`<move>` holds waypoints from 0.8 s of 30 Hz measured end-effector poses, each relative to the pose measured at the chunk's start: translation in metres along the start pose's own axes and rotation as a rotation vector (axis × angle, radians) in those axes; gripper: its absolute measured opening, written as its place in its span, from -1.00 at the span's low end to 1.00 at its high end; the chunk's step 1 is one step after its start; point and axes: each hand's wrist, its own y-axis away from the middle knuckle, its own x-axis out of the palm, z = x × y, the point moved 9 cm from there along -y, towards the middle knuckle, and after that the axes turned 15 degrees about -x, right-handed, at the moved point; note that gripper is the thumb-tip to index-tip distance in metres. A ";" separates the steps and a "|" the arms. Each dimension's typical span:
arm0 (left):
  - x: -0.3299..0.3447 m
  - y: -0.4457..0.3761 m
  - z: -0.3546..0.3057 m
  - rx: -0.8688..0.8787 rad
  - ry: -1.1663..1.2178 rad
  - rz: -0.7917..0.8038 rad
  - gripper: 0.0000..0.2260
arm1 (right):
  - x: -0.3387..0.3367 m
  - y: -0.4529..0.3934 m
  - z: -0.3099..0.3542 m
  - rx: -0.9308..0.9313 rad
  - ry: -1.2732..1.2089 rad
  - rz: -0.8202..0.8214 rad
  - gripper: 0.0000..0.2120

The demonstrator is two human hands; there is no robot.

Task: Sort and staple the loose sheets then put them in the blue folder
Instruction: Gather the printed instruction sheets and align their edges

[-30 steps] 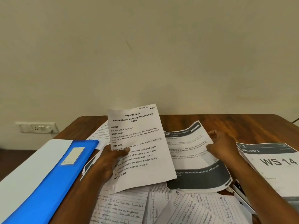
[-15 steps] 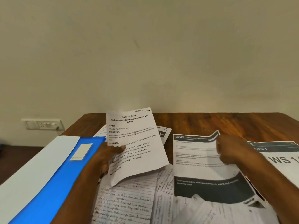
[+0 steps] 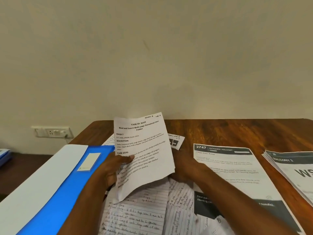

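Observation:
My left hand [image 3: 113,168] grips a typed sheet headed "TASK ID: 3649" [image 3: 145,146] by its left edge, thumb on the front, and holds it upright above the desk. My right hand [image 3: 186,168] is low beside that sheet's right edge, over the handwritten lined sheets [image 3: 144,216]; its fingers are hidden behind the paper. A printed sheet marked "2747" [image 3: 235,177] lies flat to the right of it. The blue folder [image 3: 64,192] lies at the left with a pale label on it.
A wooden desk [image 3: 228,131] stands against a plain wall. A stack of printed sheets [image 3: 294,170] lies at the right edge. A small printed sheet [image 3: 177,141] sits behind the held page. A white sheet [image 3: 33,182] lies along the folder's left side. A wall socket [image 3: 52,132] is at the left.
My right hand has let go of the "2747" sheet, which now lies flat on the right. That hand has moved left, behind the held page. My left hand keeps its hold.

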 end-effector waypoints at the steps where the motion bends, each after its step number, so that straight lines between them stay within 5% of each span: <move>1: 0.001 0.000 0.001 -0.008 -0.002 -0.004 -0.60 | 0.007 -0.002 -0.003 0.024 -0.005 0.033 -0.51; 4: 0.001 0.001 0.000 -0.018 -0.009 -0.011 -0.74 | 0.032 -0.001 -0.018 0.075 -0.016 0.192 -0.38; 9: -0.012 0.011 -0.014 0.052 -0.080 -0.140 -0.82 | 0.019 0.025 -0.037 0.119 -0.047 0.129 -0.51; 24: -0.036 0.004 -0.010 -0.055 -0.286 -0.231 -0.70 | -0.003 0.114 -0.081 0.211 -0.115 0.117 -0.46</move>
